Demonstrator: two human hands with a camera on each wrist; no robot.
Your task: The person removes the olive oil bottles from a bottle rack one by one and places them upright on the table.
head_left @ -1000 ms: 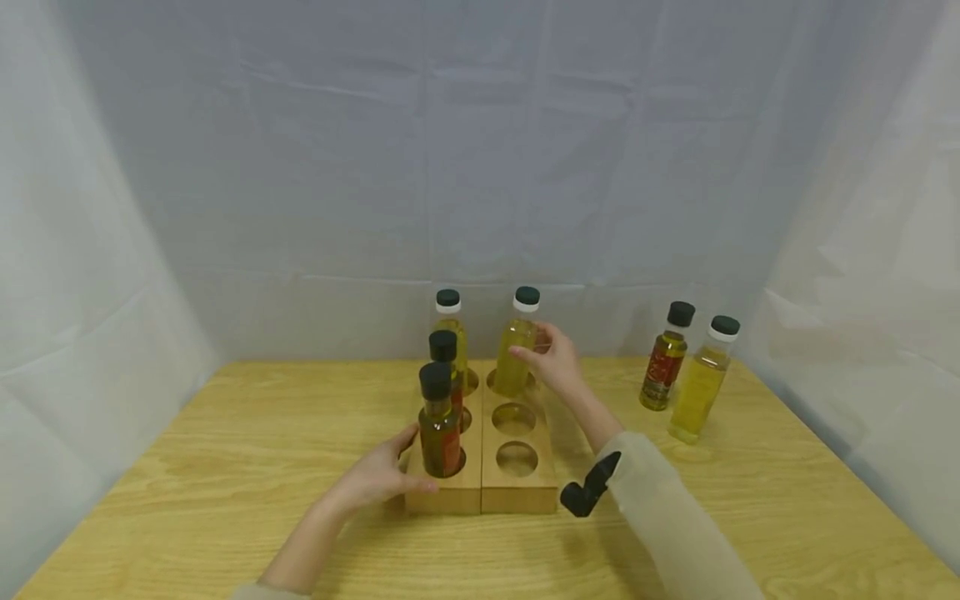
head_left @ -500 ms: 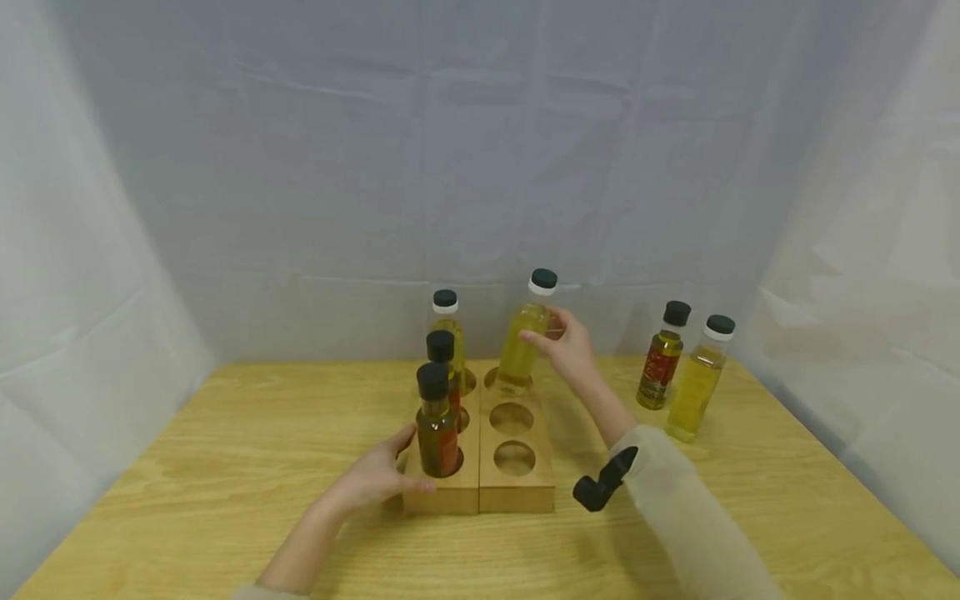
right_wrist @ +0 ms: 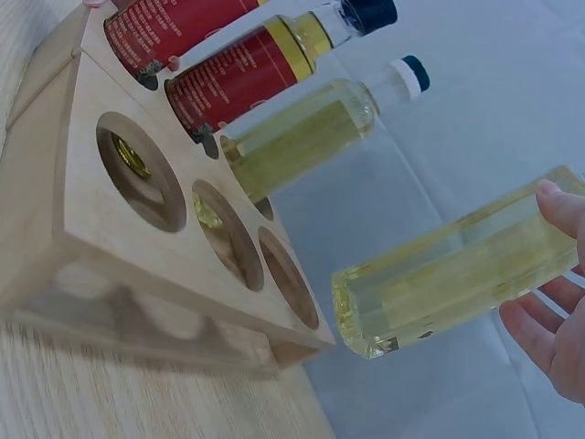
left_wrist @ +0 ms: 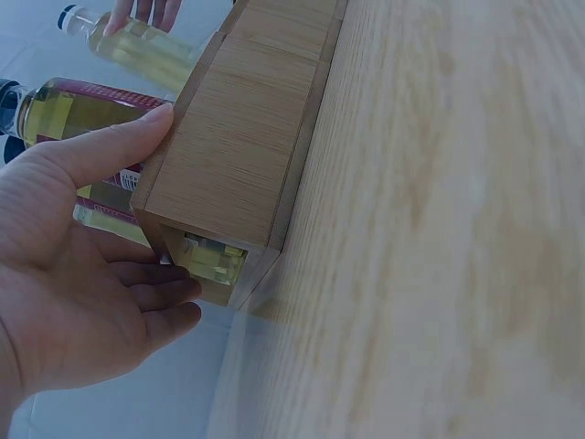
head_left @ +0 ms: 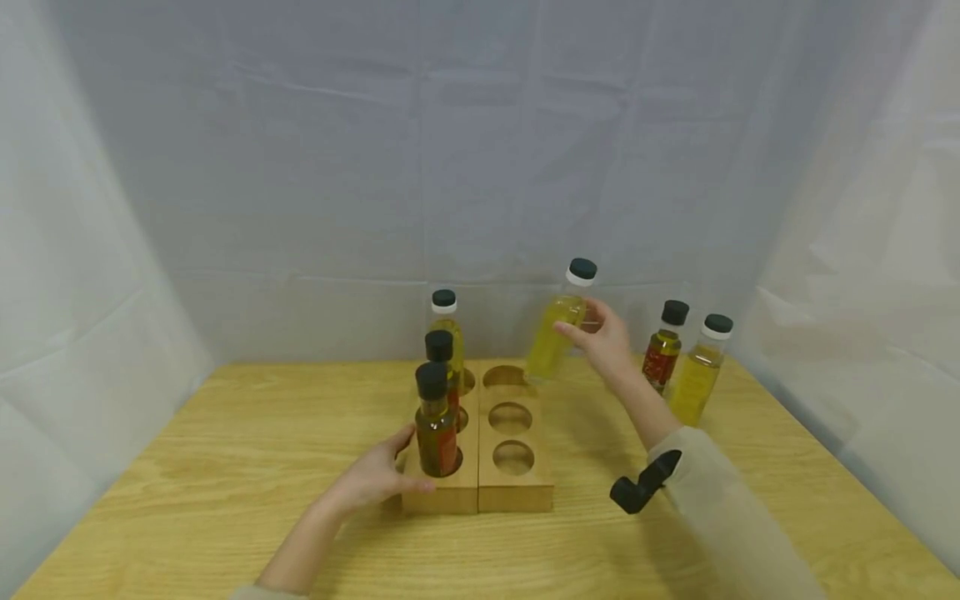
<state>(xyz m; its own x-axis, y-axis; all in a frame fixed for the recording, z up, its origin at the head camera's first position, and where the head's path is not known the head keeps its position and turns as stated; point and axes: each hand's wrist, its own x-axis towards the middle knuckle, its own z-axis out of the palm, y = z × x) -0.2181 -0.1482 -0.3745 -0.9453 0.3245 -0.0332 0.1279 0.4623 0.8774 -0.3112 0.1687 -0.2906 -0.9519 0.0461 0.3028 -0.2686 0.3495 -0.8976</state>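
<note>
My right hand (head_left: 609, 342) grips a clear bottle of yellow oil (head_left: 553, 333) with a dark green and white cap. The bottle is tilted, its base raised clear of the wooden bottle rack (head_left: 516, 498), right of the back hole. In the right wrist view, the thumb and fingers hold the bottle (right_wrist: 457, 265) from opposite sides. My left hand (head_left: 375, 475) holds the rack's front left corner. Its thumb (left_wrist: 119, 146) lies on the rack's edge while the other fingers bend at the open end. Two red-labelled, black-capped oil bottles (head_left: 437, 433) and a green-capped one (head_left: 444, 317) fill the left row.
The rack's right row has three round holes (head_left: 513, 457) without bottles. At the table's right stand a black-capped oil bottle with a red label (head_left: 662, 358) and a green-capped yellow one (head_left: 697, 379). White sheeting (head_left: 480, 167) surrounds the wooden table (head_left: 300, 408).
My right hand has lifted the yellow oil bottle out of the back right hole and carried it rightward, tilting it more. My left hand stays at the rack's corner.
</note>
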